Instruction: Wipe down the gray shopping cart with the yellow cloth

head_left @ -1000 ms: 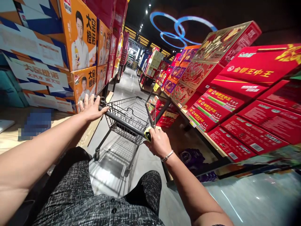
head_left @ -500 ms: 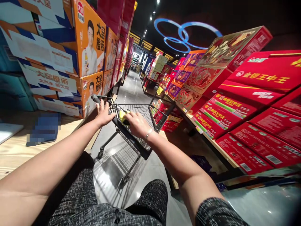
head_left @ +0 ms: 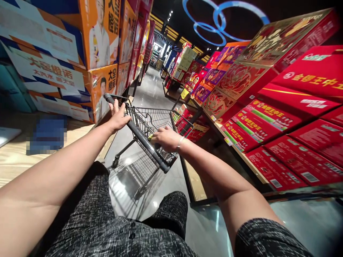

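A black wire shopping cart (head_left: 158,113) stands tilted across my view in the aisle. My left hand (head_left: 118,116) is closed around the upper left part of its dark handle (head_left: 139,134). Farther down the same handle, my right hand (head_left: 166,138) presses a yellow-green cloth (head_left: 150,136) against the bar. Only a small edge of the cloth shows past my fingers; the rest is hidden under the hand. A light band circles my right wrist.
Stacked orange and white drink cartons (head_left: 103,85) rise close on the left, above a wooden ledge with a blurred blue item (head_left: 48,134). Red gift boxes (head_left: 289,153) line the shelf on the right. Shiny grey floor (head_left: 150,89) runs ahead between them.
My right hand has slid rightward along the handle with the cloth, now mostly covered. My left hand stays on the handle. The view has tipped slightly downward.
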The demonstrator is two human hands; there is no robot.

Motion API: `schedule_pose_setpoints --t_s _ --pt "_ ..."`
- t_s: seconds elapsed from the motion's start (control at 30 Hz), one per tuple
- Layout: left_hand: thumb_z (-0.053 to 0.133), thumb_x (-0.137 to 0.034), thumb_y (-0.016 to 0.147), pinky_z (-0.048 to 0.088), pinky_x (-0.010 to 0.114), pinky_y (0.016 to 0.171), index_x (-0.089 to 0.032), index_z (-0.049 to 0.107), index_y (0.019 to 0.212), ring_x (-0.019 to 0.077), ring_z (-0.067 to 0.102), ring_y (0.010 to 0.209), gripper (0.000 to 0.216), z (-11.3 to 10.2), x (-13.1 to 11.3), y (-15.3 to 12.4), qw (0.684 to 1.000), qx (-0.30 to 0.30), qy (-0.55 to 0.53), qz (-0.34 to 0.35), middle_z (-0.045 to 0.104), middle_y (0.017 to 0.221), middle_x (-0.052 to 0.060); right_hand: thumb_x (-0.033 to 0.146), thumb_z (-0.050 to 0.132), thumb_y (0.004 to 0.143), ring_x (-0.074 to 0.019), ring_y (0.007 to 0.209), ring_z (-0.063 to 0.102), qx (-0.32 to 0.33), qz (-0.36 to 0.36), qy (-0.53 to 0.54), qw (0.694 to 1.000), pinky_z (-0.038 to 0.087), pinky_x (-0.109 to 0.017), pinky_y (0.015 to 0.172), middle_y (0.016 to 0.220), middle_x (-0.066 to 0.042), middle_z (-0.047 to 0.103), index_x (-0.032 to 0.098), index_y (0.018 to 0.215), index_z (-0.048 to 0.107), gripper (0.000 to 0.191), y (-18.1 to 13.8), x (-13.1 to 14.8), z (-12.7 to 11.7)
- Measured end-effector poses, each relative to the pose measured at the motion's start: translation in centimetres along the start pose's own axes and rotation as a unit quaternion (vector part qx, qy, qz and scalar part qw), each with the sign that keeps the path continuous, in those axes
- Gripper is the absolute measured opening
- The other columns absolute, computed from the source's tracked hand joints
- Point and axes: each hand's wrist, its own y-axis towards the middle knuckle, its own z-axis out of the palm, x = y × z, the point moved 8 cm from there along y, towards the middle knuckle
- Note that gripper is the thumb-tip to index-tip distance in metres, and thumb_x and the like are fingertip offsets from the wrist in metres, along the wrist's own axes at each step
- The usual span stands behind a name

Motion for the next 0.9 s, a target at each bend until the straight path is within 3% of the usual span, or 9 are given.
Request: schedule_pose_setpoints --t_s 0.13,0.27,0.37,0.47,0.57,0.67,0.8,0.9 --pt "0.060 -0.036 0.070 -0.001 0.055 0.121 -0.010 0.023 0.155 0.0423 -0.015 0.147 0.096 -0.5 -0.4 -0.6 1.000 -0.012 0.006 -0.021 -0.006 0.164 0.015 0.001 0.055 0.080 -0.0185 0.107 0.056 -0.131 -0.027 0.216 0.967 0.045 -0.034 0.093 0.118 -0.007 0.063 0.021 0.124 0.060 0.049 -5.5 2.3 -3.7" --pt "0.058 -0.038 0.077 0.003 0.056 0.121 -0.012 0.030 0.153 0.0413 -0.007 0.149 0.084 -1.7 -3.5 -3.8 0.995 -0.098 0.026 0.022 0.001 0.164 0.015 0.003 0.052 0.086 -0.0192 0.124 0.050 -0.229 -0.080 0.297 0.924 0.041 -0.041 0.105 0.137 -0.008 0.055 0.027 0.129 0.058 0.050 -10.2 5.4 -2.7" --pt "0.051 -0.042 0.086 0.008 0.054 0.122 -0.014 0.037 0.149 0.0372 0.002 0.150 0.070 -1.2 -8.1 -8.1 0.987 -0.096 0.032 0.125 0.011 0.163 0.014 0.005 0.053 0.085 -0.0209 0.127 0.049 -0.288 -0.023 0.326 0.900 0.040 -0.043 0.107 0.138 -0.009 0.053 0.029 0.128 0.059 0.050 -12.7 3.4 0.4" --pt "0.042 -0.045 0.093 0.018 0.049 0.122 -0.011 0.033 0.150 0.0313 0.019 0.149 0.066 0.6 -12.9 -13.2 0.973 -0.031 0.025 0.229 0.023 0.160 0.017 0.006 0.055 0.081 -0.0221 0.124 0.051 -0.325 0.059 0.331 0.884 0.040 -0.043 0.107 0.131 -0.011 0.056 0.024 0.127 0.060 0.049 -13.5 -1.7 4.0" --pt "0.036 -0.047 0.098 0.026 0.047 0.120 -0.011 0.028 0.152 0.0273 0.026 0.147 0.065 3.1 -16.5 -17.6 0.954 0.039 0.024 0.295 0.029 0.158 0.017 0.005 0.053 0.080 -0.0210 0.114 0.055 -0.284 0.138 0.303 0.899 0.042 -0.039 0.101 0.119 -0.010 0.062 0.019 0.121 0.062 0.045 -12.2 -6.4 7.7" --pt "0.039 -0.047 0.099 0.034 0.046 0.114 -0.009 0.029 0.150 0.0280 0.035 0.143 0.065 5.7 -18.5 -20.4 0.937 0.087 0.068 0.331 0.035 0.155 0.018 0.005 0.055 0.080 -0.0213 0.109 0.054 -0.189 0.196 0.224 0.936 0.040 -0.037 0.096 0.115 -0.008 0.064 0.021 0.114 0.066 0.039 -10.2 -8.6 10.3" --pt "0.049 -0.037 0.096 0.045 0.047 0.093 -0.013 0.052 0.133 0.0277 0.063 0.111 0.045 8.4 -19.6 -22.0 0.903 0.111 0.152 0.387 0.064 0.128 0.014 0.003 0.054 0.080 -0.0191 0.096 0.053 -0.088 0.173 0.154 0.969 0.037 -0.031 0.090 0.104 -0.006 0.064 0.020 0.107 0.069 0.035 -9.0 -8.1 10.9" --pt "0.048 -0.026 0.094 0.044 0.044 0.081 -0.015 0.061 0.122 0.0233 0.067 0.092 0.033 8.7 -19.7 -22.4 0.884 0.100 0.151 0.431 0.072 0.109 0.009 0.004 0.054 0.082 -0.0173 0.090 0.053 -0.068 0.155 0.152 0.974 0.035 -0.029 0.087 0.102 -0.007 0.064 0.018 0.105 0.068 0.030 -9.4 -7.4 10.6"
